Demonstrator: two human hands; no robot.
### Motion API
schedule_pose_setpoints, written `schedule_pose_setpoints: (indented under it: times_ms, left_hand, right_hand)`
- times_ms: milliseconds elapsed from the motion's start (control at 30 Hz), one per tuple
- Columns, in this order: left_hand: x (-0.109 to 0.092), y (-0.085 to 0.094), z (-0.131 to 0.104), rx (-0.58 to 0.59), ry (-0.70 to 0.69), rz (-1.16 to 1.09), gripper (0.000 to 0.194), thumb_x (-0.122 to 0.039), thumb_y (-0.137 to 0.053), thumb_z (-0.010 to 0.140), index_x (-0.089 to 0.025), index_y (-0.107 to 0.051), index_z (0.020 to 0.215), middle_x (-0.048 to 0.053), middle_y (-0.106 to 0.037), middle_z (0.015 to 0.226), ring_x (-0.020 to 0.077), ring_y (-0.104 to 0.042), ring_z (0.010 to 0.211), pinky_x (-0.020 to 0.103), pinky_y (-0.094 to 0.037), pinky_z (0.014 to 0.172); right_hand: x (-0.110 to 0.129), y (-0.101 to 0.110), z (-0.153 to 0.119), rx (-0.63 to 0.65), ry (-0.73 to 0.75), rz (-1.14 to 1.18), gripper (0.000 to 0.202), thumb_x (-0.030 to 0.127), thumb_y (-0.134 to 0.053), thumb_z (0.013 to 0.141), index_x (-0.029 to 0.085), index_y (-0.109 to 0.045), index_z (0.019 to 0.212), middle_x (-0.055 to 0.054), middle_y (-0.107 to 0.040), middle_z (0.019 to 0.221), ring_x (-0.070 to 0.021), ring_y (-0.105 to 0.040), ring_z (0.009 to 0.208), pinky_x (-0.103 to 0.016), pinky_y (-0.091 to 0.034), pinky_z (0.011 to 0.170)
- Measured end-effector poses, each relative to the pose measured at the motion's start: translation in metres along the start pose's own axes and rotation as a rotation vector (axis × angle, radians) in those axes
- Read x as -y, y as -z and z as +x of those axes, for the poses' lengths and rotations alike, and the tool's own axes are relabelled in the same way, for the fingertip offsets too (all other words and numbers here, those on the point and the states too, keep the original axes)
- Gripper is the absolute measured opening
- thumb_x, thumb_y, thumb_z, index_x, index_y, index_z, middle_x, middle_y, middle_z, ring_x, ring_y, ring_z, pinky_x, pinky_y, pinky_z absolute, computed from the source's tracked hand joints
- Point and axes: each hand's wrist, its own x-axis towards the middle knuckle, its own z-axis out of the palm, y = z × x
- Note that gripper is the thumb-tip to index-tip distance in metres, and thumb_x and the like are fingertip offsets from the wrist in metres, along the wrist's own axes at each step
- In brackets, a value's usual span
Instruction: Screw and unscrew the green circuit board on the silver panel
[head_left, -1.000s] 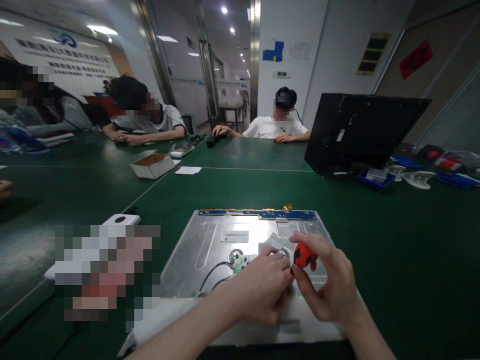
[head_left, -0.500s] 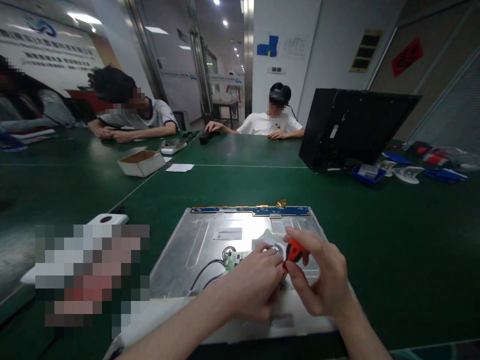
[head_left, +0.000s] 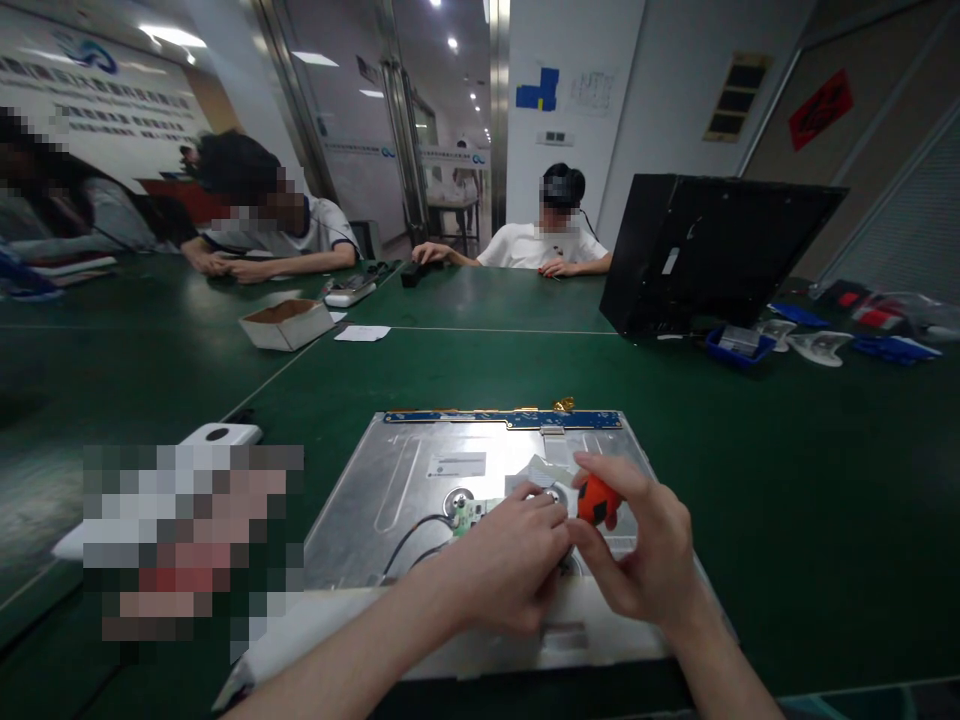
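Observation:
A flat metal display panel (head_left: 409, 540) lies in front of me, with a long blue circuit board (head_left: 457, 421) along its far edge. My right hand (head_left: 649, 550) is closed around the orange and black handle of a screwdriver (head_left: 598, 500), held over the panel. Beside it my left hand (head_left: 517, 555) rests low on the panel, its fingers curled and its fingertips near the tool. Whatever those fingers grip is hidden. A small green circuit board (head_left: 469, 513) with dark wires shows partly behind the left hand.
An open cardboard box (head_left: 287, 325) and a paper (head_left: 363, 333) lie farther left on the green table. A black monitor casing (head_left: 712, 255) stands at the back right beside a small blue tray (head_left: 739, 345). Several people sit around the table. A blurred-out patch covers the left front.
The screwdriver handle has turned in my right hand, and its end points more towards me. My left hand stays nearly in place. The whole view has shifted slightly.

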Motion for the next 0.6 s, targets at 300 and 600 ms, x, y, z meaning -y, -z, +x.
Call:
schedule_pose_setpoints:
  times_ms: [300,600]
  left_hand:
    - [0.0017,-0.0016,0.0007,-0.009,-0.007,-0.008,0.021,-0.015,-0.062,0.073,-0.017,-0.060,0.094,0.008,-0.064,0.098,0.0252,-0.059,0.090,0.044,-0.040,0.093]
    - [0.0017,-0.0019,0.0004,-0.006,0.005,0.000,0.014,-0.015,-0.061,0.072,-0.018,-0.058,0.085,0.007,-0.064,0.094,0.0258,-0.059,0.090,0.046,-0.039,0.095]
  right_hand:
    - [-0.0009,-0.0039,-0.0005,-0.104,0.037,-0.110,0.030,0.021,-0.054,0.091,0.020,-0.045,0.119,0.004,-0.056,0.068,-0.0123,-0.051,0.048,-0.025,-0.042,0.044]
    - [0.0002,-0.0002,0.0021,-0.017,0.044,-0.060,0.034,0.025,-0.046,0.093,0.018,-0.045,0.127,-0.004,-0.063,0.083,-0.0151,-0.058,0.062,-0.028,-0.046,0.054]
